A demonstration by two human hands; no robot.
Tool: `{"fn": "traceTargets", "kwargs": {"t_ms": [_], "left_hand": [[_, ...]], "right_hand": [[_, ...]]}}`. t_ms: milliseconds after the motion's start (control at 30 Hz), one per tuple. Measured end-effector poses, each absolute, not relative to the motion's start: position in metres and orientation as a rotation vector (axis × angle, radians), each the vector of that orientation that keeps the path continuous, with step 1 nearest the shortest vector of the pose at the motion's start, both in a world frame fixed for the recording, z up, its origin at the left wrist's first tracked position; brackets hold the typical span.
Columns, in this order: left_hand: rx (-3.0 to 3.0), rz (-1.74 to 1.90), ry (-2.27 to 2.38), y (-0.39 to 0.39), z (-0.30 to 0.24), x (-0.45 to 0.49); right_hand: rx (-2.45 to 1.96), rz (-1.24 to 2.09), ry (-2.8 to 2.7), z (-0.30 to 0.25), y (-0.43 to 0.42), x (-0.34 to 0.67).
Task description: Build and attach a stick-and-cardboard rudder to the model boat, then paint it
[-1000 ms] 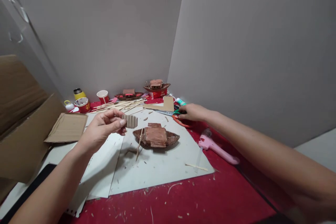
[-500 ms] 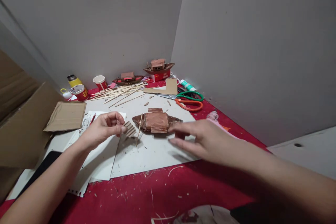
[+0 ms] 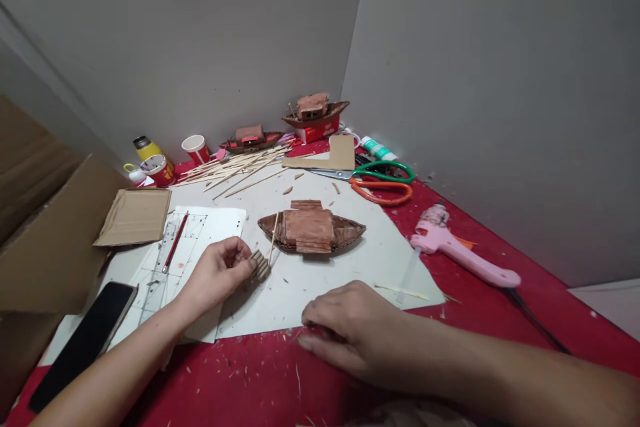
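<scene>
My left hand (image 3: 225, 270) pinches a small piece of corrugated cardboard (image 3: 260, 265) between thumb and fingers. Just beyond it, a thin wooden stick (image 3: 273, 238) leans by the left end of a brown model boat (image 3: 310, 228). That boat rests on the white board with a reddish-brown roof on top. Near the board's front edge is my right hand (image 3: 345, 327), loosely curled with the thumb apart from the fingers and nothing visible in it.
Scissors (image 3: 380, 180), an L-shaped cardboard piece (image 3: 343, 152) and wooden sticks (image 3: 245, 170) lie behind the boat. Two more model boats stand farther back. A pink glue gun (image 3: 465, 257) is at right; a phone (image 3: 83, 347), pencil (image 3: 176, 241) and drawing (image 3: 200, 220) are at left.
My right hand has drawn back from the boat's right end toward the table's front edge. The cardboard piece stays in my left hand. The view has shifted, showing the glue gun fully.
</scene>
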State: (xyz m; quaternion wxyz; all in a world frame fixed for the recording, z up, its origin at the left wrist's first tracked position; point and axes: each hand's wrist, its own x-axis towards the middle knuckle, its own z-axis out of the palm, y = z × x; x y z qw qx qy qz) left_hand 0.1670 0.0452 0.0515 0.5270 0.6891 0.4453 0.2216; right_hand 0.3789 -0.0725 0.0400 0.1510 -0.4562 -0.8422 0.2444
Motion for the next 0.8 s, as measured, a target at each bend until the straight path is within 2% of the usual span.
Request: {"fn": "traceTargets", "kwargs": {"t_ms": [267, 467, 567, 667, 800], "left_hand": [[1.348, 0.486, 1.018, 0.038, 0.051, 0.165], [1.087, 0.412, 0.863, 0.013, 0.046, 0.177], [1.006, 0.370, 0.812, -0.001, 0.041, 0.182], [0.979, 0.344, 0.780, -0.007, 0.043, 0.183], [1.171, 0.529, 0.876, 0.004, 0.048, 0.178]], "right_hand": [[-1.322, 0.568, -2.151, 0.022, -0.075, 0.377], [-1.212, 0.078, -2.186, 0.016, -0.076, 0.373], [-1.160, -0.026, -2.311, 0.014, -0.073, 0.374], [-1.128, 0.207, -2.182, 0.014, -0.069, 0.376], [-1.300, 0.890, -1.722, 0.020, -0.068, 0.376]]}}
